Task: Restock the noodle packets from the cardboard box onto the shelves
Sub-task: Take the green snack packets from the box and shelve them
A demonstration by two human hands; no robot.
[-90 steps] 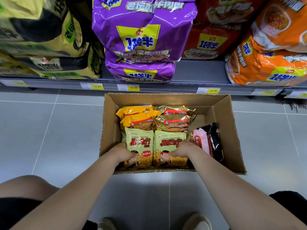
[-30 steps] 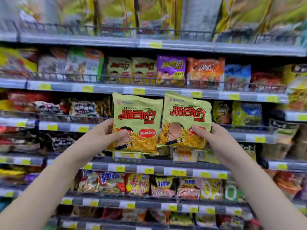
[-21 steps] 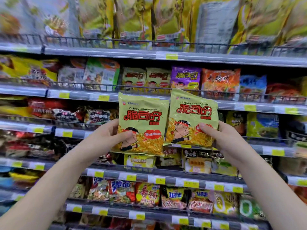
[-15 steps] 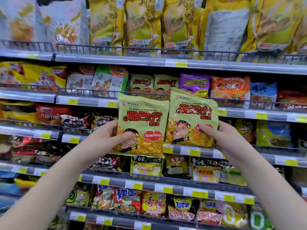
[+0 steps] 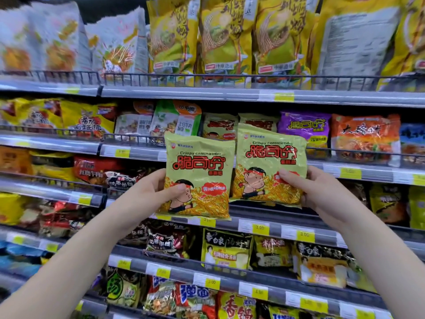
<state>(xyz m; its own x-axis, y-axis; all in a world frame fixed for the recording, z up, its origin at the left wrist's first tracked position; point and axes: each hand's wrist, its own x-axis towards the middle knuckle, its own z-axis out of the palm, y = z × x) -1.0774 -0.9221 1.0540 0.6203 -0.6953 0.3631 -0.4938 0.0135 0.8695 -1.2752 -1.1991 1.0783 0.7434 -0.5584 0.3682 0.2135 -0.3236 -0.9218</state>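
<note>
Both arms raised toward the store shelving, one pale-green "Crispy commander" packet in each hand, faces toward the camera. Left hand point(image 5: 153, 191) closed on the left packet point(image 5: 199, 174) at its lower left edge: thumb across the front over the cartoon figure, other fingers hidden behind the wrapper. Right hand point(image 5: 315, 192) closed on the right packet point(image 5: 271, 162) at its lower right corner, thumb pressed on the front, remaining fingers wrapped behind. The two packets sit side by side, upright, inner edges touching or just overlapping; the right one sits slightly higher and tilts a little. Both are held in the air in front of the shelves, not resting on anything. Directly behind them, on the second shelf point(image 5: 230, 97) down, a row of matching green packets point(image 5: 219, 127) stands behind a wire rail, with a purple packet point(image 5: 303, 128) of the same brand and an orange packet point(image 5: 365, 137) to their right. Tall yellow bags point(image 5: 226, 38) fill the top tier. Yellow price tags point(image 5: 259, 229) run along the shelf edges below. The cardboard box is out of view.
</note>
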